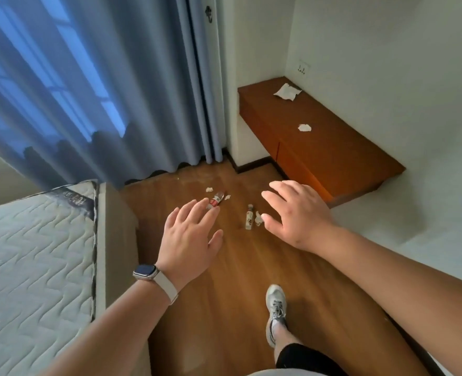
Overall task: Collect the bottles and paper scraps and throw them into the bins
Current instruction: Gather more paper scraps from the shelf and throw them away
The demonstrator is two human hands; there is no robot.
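Bottles point(217, 200) are lying ahead on the floor point(240, 267); I am reaching with left hand point(187, 240) and right hand point(295, 215) spread empty, readying two grabs.

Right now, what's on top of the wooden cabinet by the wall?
Two paper scraps lie on the wooden cabinet: a flat, larger paper scrap near the far corner and a small crumpled scrap nearer the middle. No bottles there. The cabinet's near end is cut off by the right hand.

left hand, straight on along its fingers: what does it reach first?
Probably the red-and-white labelled plastic bottle lying on the wooden floor: the open left hand has its fingertips overlapping the bottle's near end in the head view. The hand seems well above the floor, so depth is uncertain.
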